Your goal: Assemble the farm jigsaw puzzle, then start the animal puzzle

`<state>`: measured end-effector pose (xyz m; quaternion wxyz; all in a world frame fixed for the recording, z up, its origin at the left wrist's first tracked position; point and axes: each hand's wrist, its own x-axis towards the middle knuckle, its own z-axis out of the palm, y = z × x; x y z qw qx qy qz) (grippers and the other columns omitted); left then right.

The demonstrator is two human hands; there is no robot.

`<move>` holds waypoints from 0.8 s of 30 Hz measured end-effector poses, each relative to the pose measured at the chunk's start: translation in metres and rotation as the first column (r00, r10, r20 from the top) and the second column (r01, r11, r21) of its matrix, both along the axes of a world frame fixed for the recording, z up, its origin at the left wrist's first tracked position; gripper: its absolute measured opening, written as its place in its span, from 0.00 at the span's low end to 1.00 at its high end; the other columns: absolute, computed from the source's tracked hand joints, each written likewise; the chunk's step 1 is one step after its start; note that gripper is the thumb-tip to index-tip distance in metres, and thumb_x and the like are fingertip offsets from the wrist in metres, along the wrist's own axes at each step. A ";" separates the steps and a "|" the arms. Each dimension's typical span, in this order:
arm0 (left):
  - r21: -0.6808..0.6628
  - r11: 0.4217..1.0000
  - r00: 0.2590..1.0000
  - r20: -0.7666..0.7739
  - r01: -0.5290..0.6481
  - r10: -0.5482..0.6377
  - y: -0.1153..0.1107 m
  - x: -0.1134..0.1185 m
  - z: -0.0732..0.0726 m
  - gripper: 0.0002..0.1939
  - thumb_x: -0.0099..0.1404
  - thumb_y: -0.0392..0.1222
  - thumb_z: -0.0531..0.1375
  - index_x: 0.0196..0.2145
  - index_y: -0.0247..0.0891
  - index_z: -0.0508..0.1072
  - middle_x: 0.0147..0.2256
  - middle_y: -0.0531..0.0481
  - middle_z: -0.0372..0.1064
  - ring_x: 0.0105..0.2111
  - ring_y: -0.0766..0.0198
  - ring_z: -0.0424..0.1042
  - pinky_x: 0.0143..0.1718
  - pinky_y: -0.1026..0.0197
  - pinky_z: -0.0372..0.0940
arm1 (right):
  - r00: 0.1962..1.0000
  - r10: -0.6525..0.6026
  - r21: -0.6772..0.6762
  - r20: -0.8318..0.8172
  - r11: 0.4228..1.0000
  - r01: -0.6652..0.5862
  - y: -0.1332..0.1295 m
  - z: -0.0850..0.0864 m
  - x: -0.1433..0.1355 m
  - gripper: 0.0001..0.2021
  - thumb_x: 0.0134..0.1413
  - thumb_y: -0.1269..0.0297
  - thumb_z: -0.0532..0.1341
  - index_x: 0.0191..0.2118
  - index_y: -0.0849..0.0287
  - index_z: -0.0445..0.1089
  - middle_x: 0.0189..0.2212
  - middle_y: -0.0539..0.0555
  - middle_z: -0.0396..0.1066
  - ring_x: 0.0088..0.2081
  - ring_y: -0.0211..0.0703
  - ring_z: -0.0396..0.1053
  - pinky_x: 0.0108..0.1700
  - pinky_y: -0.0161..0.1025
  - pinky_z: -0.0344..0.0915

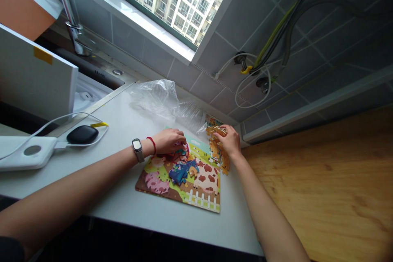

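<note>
Right hand pinches loose puzzle pieces at puzzle board far-right edge; left hand fingers pressed on board's top.

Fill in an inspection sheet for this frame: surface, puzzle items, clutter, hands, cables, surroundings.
Surface: white countertop, beside a wooden floor.
Job's things: farm jigsaw puzzle lying flat, partly filled; loose blue pieces on it; heap of loose pieces at its far right edge.
Clutter: crumpled clear plastic bag, black pebble-shaped case, white power bank, white box.
Hands: left hand rests on the puzzle's upper edge, fingers curled on pieces; right hand sits on the heap of loose pieces.
Cables: white cable from the power bank; hoses and wires on the tiled wall.
Surroundings: sink with faucet, window facing apartment blocks.
</note>
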<state>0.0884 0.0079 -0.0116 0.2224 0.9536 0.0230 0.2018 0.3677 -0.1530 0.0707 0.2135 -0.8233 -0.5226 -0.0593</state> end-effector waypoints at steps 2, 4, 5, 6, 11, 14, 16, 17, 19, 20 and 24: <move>0.002 1.000 1.000 -0.003 -0.001 0.001 0.000 0.000 0.000 0.08 0.75 0.44 0.63 0.43 0.41 0.83 0.40 0.46 0.79 0.37 0.59 0.76 0.39 0.61 0.67 | 0.996 0.079 0.045 0.049 0.996 -0.082 -0.014 -0.008 -0.025 0.15 0.61 0.52 0.70 0.48 0.55 0.78 0.47 0.61 0.80 0.48 0.55 0.78 0.53 0.49 0.73; 0.005 1.000 1.000 -0.009 0.000 0.000 -0.001 0.001 -0.001 0.08 0.75 0.44 0.63 0.44 0.41 0.82 0.41 0.46 0.79 0.37 0.59 0.77 0.40 0.61 0.67 | 0.986 0.142 0.077 0.091 0.986 -0.150 -0.029 -0.020 -0.050 0.14 0.66 0.52 0.67 0.51 0.55 0.77 0.47 0.61 0.79 0.49 0.55 0.76 0.55 0.50 0.72; 0.008 1.000 1.000 -0.012 -0.001 0.001 -0.001 0.001 -0.001 0.08 0.75 0.44 0.63 0.44 0.41 0.82 0.41 0.46 0.79 0.38 0.58 0.77 0.40 0.60 0.67 | 0.981 0.162 0.087 0.110 0.981 -0.172 -0.037 -0.026 -0.061 0.14 0.68 0.53 0.66 0.52 0.54 0.77 0.48 0.61 0.78 0.50 0.55 0.75 0.55 0.50 0.72; 0.011 1.000 1.000 -0.014 -0.002 0.002 -0.002 0.002 -0.001 0.08 0.75 0.44 0.63 0.44 0.41 0.82 0.41 0.46 0.79 0.38 0.57 0.77 0.40 0.60 0.67 | 0.972 0.185 0.103 0.146 0.974 -0.201 -0.044 -0.033 -0.070 0.12 0.71 0.56 0.64 0.53 0.54 0.77 0.49 0.62 0.78 0.51 0.55 0.74 0.56 0.51 0.71; 0.024 1.000 1.000 -0.010 0.004 -0.004 -0.006 0.002 0.000 0.10 0.75 0.46 0.62 0.46 0.40 0.81 0.42 0.44 0.78 0.41 0.55 0.77 0.43 0.57 0.69 | 0.913 0.313 0.079 0.261 0.936 -0.343 -0.069 -0.063 -0.097 0.18 0.68 0.69 0.63 0.60 0.53 0.73 0.51 0.61 0.75 0.52 0.55 0.72 0.57 0.52 0.72; 0.027 0.999 1.000 0.006 0.025 -0.025 -0.010 0.001 0.002 0.12 0.74 0.46 0.64 0.52 0.41 0.79 0.50 0.43 0.78 0.47 0.53 0.78 0.50 0.55 0.71 | 0.904 0.351 0.048 0.243 0.927 -0.372 -0.077 -0.073 -0.102 0.28 0.60 0.76 0.63 0.65 0.54 0.69 0.55 0.62 0.73 0.55 0.55 0.72 0.57 0.51 0.74; 0.027 0.998 0.998 0.024 0.054 -0.055 -0.014 0.001 0.002 0.17 0.74 0.48 0.65 0.56 0.41 0.77 0.55 0.41 0.76 0.52 0.51 0.77 0.54 0.53 0.70 | 0.906 0.379 0.016 0.189 0.921 -0.389 -0.081 -0.075 -0.105 0.35 0.56 0.76 0.64 0.70 0.55 0.65 0.58 0.64 0.71 0.59 0.58 0.71 0.60 0.53 0.73; 0.026 0.997 0.997 0.030 0.074 -0.075 -0.016 0.001 0.002 0.19 0.74 0.49 0.64 0.58 0.41 0.76 0.56 0.40 0.76 0.53 0.50 0.77 0.56 0.51 0.70 | 0.908 0.393 -0.007 0.146 0.918 -0.397 -0.084 -0.075 -0.105 0.39 0.54 0.76 0.64 0.72 0.55 0.62 0.60 0.64 0.70 0.61 0.59 0.69 0.62 0.55 0.72; 0.015 0.994 0.993 0.039 0.112 -0.112 -0.019 0.001 0.001 0.23 0.75 0.52 0.63 0.62 0.40 0.74 0.59 0.38 0.75 0.56 0.48 0.76 0.59 0.48 0.70 | 0.913 0.404 -0.058 0.049 0.914 -0.401 -0.087 -0.072 -0.107 0.45 0.51 0.76 0.64 0.75 0.54 0.56 0.65 0.65 0.66 0.66 0.62 0.66 0.67 0.59 0.68; 0.004 0.992 0.991 0.041 0.126 -0.126 -0.021 0.001 0.001 0.25 0.76 0.52 0.62 0.64 0.40 0.73 0.60 0.37 0.74 0.58 0.47 0.76 0.61 0.47 0.69 | 0.917 0.398 -0.082 0.005 0.914 -0.397 -0.089 -0.069 -0.107 0.47 0.51 0.76 0.64 0.77 0.52 0.53 0.67 0.65 0.64 0.68 0.63 0.64 0.69 0.60 0.66; -0.031 0.986 0.986 0.040 0.162 -0.160 -0.024 0.000 0.000 0.25 0.75 0.54 0.63 0.65 0.45 0.73 0.64 0.38 0.72 0.61 0.46 0.74 0.65 0.44 0.67 | 0.900 0.395 -0.201 -0.183 0.882 -0.427 -0.102 -0.049 -0.099 0.53 0.54 0.65 0.72 0.80 0.46 0.44 0.76 0.64 0.52 0.76 0.65 0.54 0.74 0.62 0.58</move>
